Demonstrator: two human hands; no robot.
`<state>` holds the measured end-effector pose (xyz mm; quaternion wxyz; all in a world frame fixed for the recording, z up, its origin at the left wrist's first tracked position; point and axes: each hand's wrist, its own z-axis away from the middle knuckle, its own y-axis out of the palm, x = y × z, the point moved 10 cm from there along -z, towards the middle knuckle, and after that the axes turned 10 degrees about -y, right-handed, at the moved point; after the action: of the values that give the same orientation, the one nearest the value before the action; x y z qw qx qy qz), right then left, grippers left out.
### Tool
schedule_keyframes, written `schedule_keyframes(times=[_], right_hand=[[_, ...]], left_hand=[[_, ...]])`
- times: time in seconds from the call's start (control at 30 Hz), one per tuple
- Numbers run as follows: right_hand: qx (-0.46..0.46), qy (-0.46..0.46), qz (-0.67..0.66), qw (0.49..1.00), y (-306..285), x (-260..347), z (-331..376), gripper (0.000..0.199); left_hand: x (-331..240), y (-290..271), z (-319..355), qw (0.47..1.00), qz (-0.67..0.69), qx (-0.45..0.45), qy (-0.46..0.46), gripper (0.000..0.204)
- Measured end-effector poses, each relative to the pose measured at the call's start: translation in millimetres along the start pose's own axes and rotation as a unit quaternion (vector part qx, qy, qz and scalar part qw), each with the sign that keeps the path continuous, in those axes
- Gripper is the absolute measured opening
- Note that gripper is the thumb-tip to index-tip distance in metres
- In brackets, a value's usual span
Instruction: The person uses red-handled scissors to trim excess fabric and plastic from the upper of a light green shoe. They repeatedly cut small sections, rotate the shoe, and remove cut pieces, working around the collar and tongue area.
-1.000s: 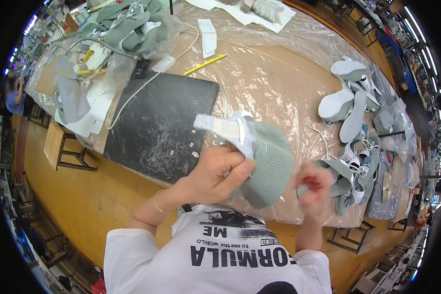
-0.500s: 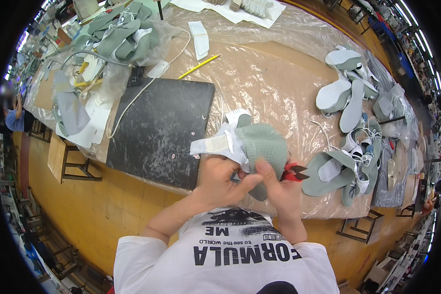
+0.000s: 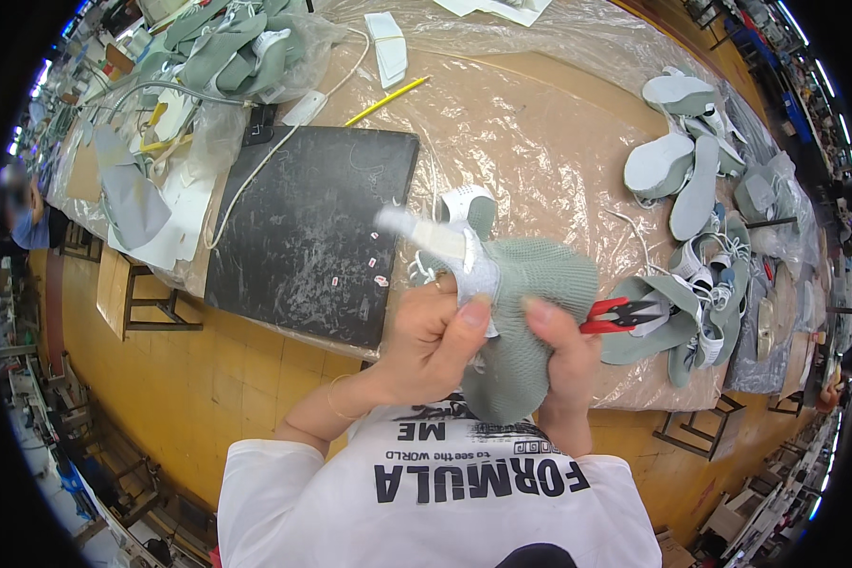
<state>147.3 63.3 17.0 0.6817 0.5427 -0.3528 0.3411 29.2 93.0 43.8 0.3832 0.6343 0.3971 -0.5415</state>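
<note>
Since the earlier frame both hands have closed in on the grey-green knit shoe upper and lifted it nearer the camera, clear of the plastic-covered table. Reading from the left: well left of my grip lies the black mat, untouched. My left hand is closed on the upper, thumb pressed on its white tongue piece, which sticks up and away from that thumb. The knit body sits between the two hands, hanging down toward my chest. My right hand clamps the upper's right side with the thumb on top, and the red-handled snips poke out just right of it, apparently tucked in the same fist. I judge this a check-and-trim step: next, I would free the snips and steady the tongue edge.
</note>
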Motion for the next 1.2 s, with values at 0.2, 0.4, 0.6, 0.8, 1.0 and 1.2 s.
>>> schedule_keyframes(times=[0.2,0.4,0.6,0.8,1.0,1.2], right_hand=[[-0.045,-0.022,-0.033,0.998,-5.6,2.4,-4.2,0.029],[-0.016,-0.057,0.008,0.998,-8.2,13.7,-11.7,0.027],[-0.061,-0.052,-0.054,0.995,-6.6,7.8,-8.6,0.026],[-0.045,-0.026,-0.042,0.998,-9.1,-2.9,3.7,0.027],[0.068,-0.012,0.13,0.989,-29.6,-1.7,3.3,0.029],[0.248,-0.16,0.472,0.831,-29.7,76.4,25.2,0.041]], left_hand=[[-4.8,-0.6,-2.9,0.997,0.059,0.024,-0.031,0.032],[-29.9,7.3,-16.9,0.978,-0.131,0.018,0.16,0.022],[-24.0,8.5,-12.1,0.972,-0.154,-0.095,0.15,0.018],[-29.5,6.5,-6.6,0.986,-0.053,0.016,0.154,0.022],[-4.6,16.4,-12.9,0.99,0.078,0.109,-0.047,0.031],[10.2,32.9,-7.0,0.937,0.136,0.277,-0.162,0.04]])
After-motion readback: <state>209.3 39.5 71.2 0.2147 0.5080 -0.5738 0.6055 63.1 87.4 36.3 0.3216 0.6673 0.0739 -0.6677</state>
